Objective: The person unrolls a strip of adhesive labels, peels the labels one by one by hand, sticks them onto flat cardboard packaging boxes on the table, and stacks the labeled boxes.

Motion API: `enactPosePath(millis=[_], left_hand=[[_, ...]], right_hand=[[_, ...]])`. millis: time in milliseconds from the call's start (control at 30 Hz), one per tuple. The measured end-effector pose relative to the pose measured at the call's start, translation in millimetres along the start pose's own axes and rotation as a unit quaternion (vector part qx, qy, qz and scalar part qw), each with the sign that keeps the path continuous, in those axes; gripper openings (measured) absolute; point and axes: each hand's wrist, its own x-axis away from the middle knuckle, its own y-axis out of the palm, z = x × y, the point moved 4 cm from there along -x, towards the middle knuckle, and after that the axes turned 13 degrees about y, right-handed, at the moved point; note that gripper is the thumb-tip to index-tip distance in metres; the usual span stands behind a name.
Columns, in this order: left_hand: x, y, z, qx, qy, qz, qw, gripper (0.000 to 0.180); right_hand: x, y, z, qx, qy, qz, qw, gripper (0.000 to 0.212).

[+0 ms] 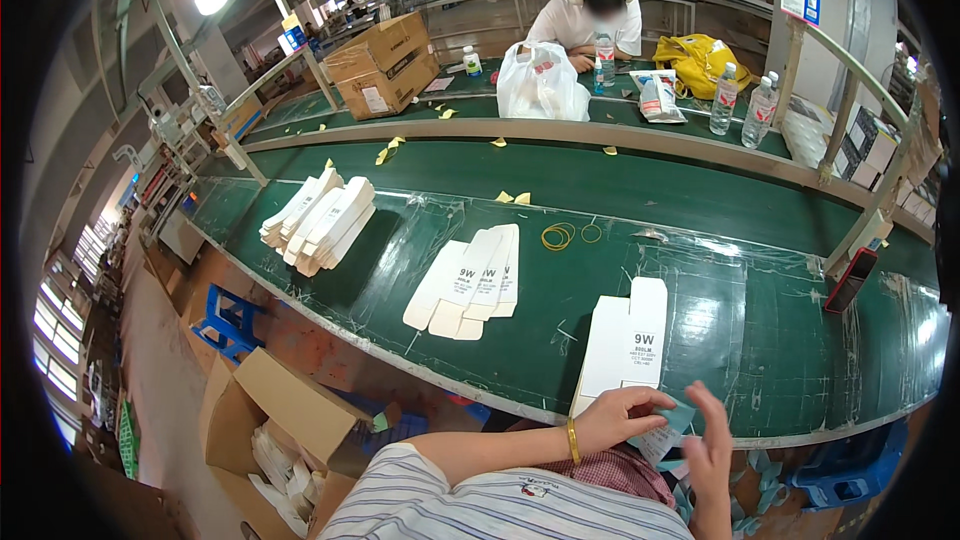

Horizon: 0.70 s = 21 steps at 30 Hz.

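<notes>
My left hand (622, 416), with a gold bangle on the wrist, pinches a small teal and white paper card (668, 434) at the table's near edge. My right hand (712, 450) is raised beside the card with fingers spread, holding nothing. Just beyond my hands a flat white carton blank (628, 338) lies on the green table (740, 320). A fanned group of similar flat white cartons (470, 282) lies further left. A larger stack of flat white cartons (320, 220) sits at the far left.
Yellow rubber bands (562, 235) lie mid-table. An open cardboard box (275, 430) with white blanks stands on the floor at my left, near a blue stool (225, 320). Across the belt a person (590, 15) works beside a white bag (540, 80), bottles and a brown box (382, 65).
</notes>
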Motion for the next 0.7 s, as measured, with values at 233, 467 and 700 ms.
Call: enactPosePath(millis=[233,467,700], left_hand=[[1,-8,0,-0.062,0.094,0.009,0.994,0.024],[-1,-16,3,-0.105,0.12,-0.02,0.987,0.022],[-2,-25,3,-0.103,0.1,-0.019,0.989,0.024]], right_hand=[[0,17,33,0.004,0.091,0.047,0.995,0.018],[-3,22,35,0.016,0.082,0.092,0.992,0.008],[-10,29,32,0.023,0.096,0.091,0.991,0.017]])
